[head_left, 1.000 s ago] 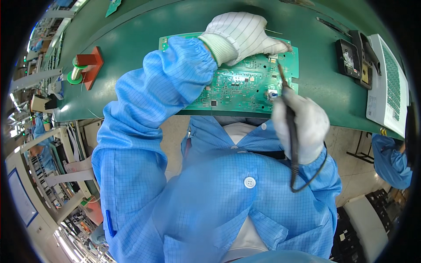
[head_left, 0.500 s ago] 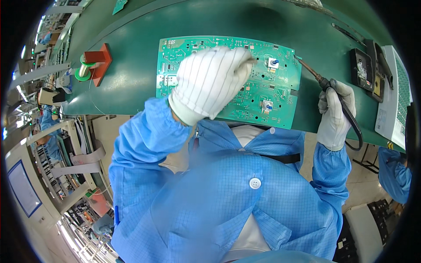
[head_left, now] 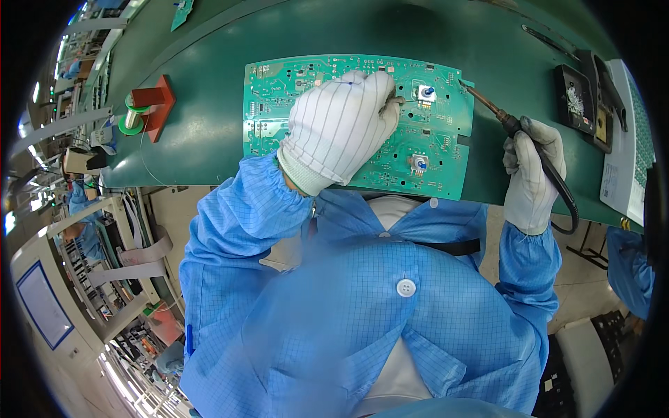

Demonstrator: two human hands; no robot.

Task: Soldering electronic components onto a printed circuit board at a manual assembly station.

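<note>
A green circuit board lies flat on the bench, with two white rotary parts with blue shafts on its right half. My left hand, in a white striped glove, is over the board's middle. Its fingers are curled together near the upper rotary part, and whatever they pinch is hidden. With my right hand, also gloved, I grip a soldering iron by its dark handle. The iron's metal tip points up and left, at the board's upper right edge; whether it touches cannot be told.
At the left stands a red holder with a solder spool, its wire trailing toward the bench edge. On the right are a black iron stand, a small black tray, tweezers and a white box.
The whole view has shifted a little. My left hand has turned slightly, its fingers still curled over the board. My right hand keeps the soldering iron at the same corner of the board.
</note>
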